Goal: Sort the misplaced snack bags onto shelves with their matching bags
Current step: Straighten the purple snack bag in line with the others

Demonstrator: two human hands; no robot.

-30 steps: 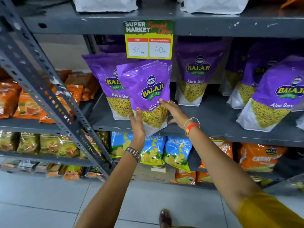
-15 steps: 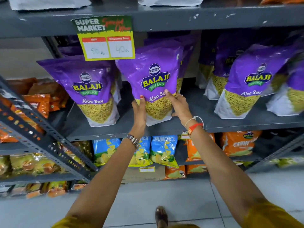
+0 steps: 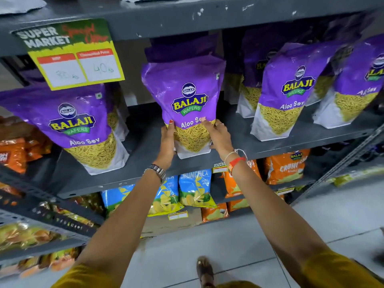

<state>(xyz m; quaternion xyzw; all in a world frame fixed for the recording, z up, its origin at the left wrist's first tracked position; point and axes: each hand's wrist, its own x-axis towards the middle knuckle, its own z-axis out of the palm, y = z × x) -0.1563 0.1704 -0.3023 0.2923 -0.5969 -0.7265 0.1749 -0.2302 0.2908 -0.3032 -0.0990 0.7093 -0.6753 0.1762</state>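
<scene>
A purple Aloo Sev bag [image 3: 188,94] stands upright on the grey middle shelf [image 3: 145,163], its base resting on the shelf board. My left hand [image 3: 167,142] grips its lower left side and my right hand [image 3: 220,136] grips its lower right side. Matching purple Aloo Sev bags flank it: one at the left [image 3: 70,125], and others at the right [image 3: 291,90] and far right [image 3: 361,84]. More purple bags stand behind in the shadow.
A yellow and green price sign [image 3: 72,55] hangs from the upper shelf edge. Blue chip bags [image 3: 195,190] and orange snack bags [image 3: 288,167] fill the lower shelf. Orange bags [image 3: 14,152] sit on the left rack behind a slanted grey metal strut [image 3: 41,196]. Grey tiled floor lies below.
The purple bag moved right, away from the left bag, and farther in onto the shelf between the other purple bags. Both hands stayed on its lower sides. The view shifted right.
</scene>
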